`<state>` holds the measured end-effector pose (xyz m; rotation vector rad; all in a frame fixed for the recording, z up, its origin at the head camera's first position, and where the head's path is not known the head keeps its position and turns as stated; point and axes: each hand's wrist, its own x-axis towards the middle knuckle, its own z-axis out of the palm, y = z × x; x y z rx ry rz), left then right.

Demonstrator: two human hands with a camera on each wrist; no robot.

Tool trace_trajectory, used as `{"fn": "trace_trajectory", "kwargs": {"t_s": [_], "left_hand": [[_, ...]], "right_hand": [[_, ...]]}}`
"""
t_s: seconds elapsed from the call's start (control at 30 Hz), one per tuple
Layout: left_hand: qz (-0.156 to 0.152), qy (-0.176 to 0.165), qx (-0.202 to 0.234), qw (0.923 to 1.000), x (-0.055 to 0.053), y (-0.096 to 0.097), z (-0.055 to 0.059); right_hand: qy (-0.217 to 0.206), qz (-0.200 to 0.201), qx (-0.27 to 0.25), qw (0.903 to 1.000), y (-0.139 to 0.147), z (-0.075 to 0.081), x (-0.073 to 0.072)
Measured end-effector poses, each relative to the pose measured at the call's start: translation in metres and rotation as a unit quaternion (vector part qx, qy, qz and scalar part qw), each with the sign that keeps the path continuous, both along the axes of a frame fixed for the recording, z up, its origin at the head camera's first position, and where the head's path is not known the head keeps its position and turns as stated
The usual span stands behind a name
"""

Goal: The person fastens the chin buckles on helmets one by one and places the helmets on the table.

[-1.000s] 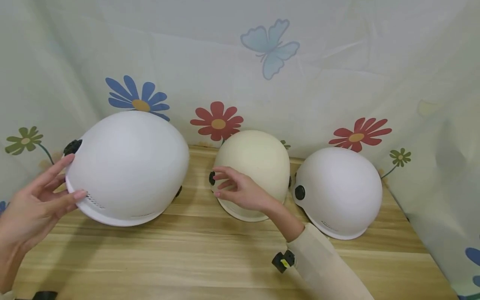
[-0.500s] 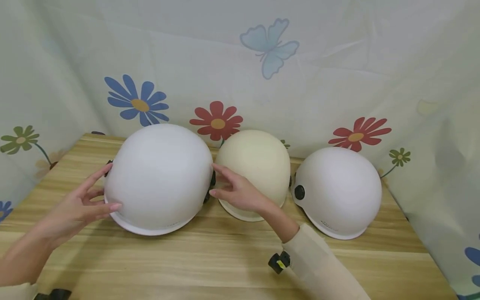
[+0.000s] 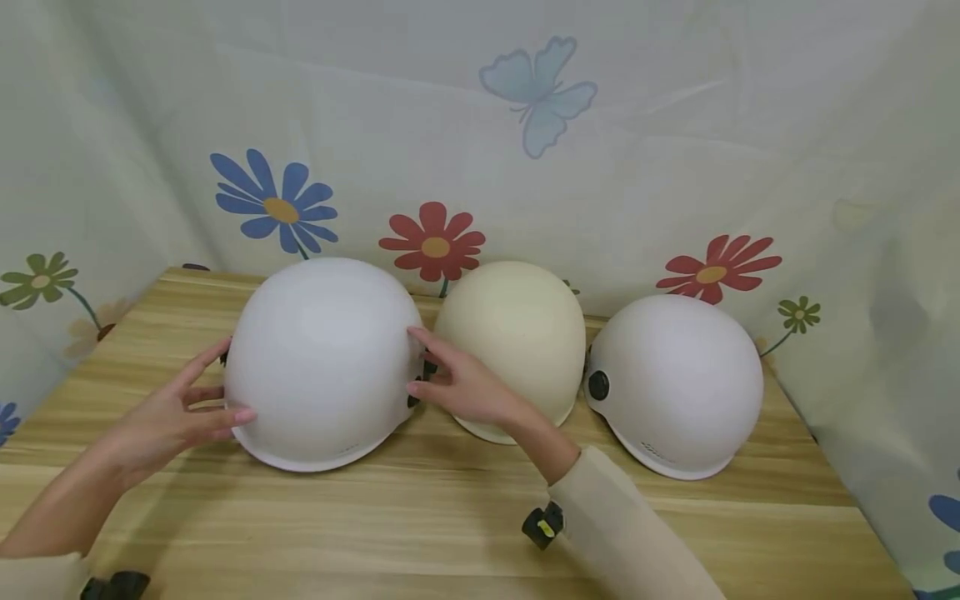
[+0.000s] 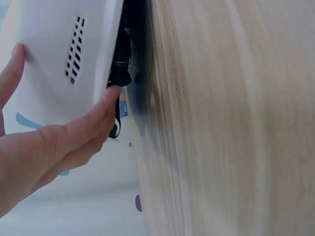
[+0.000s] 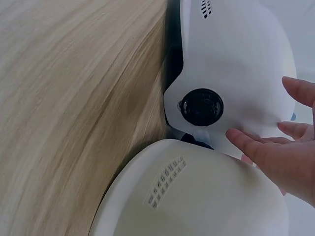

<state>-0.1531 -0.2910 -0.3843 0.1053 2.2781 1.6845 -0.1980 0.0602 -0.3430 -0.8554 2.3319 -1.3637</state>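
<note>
A large white helmet stands at the left of a row of three helmets, dome up. My left hand grips its left lower side, thumb on the front. The left wrist view shows fingertips at the rim, below a patch of small vent holes. On the opposite side, the extended fingers of my right hand touch the white shell near its round black knob. Close beside it sits a cream helmet, partly behind my right hand in the head view.
A smaller white helmet stands at the right, close to the cream one. All are on a wood-grain table. Behind it hangs a pale curtain printed with flowers and a butterfly. Each forearm wears a small black camera.
The large white helmet has moved right and down onto the row, beside the cream helmet. My left hand travelled with it, and my right hand has come onto its right side.
</note>
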Motion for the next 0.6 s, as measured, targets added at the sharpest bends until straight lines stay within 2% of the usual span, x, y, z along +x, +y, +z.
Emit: {"fn": "trace_trajectory", "kwargs": {"t_s": [0.27, 0.53, 0.6], "left_hand": [[0.009, -0.012, -0.006, 0.9999, -0.006, 0.004, -0.003], [0.015, -0.01, 0.014, 0.9997, -0.011, 0.005, -0.009], [0.019, -0.007, 0.006, 0.9998, -0.013, 0.005, -0.009]], "right_hand": [[0.008, -0.016, -0.008, 0.9998, -0.009, -0.004, -0.009], [-0.006, 0.003, -0.033, 0.9994, -0.015, -0.013, -0.016], [-0.01, 0.001, -0.034, 0.9994, -0.016, -0.015, -0.017]]}}
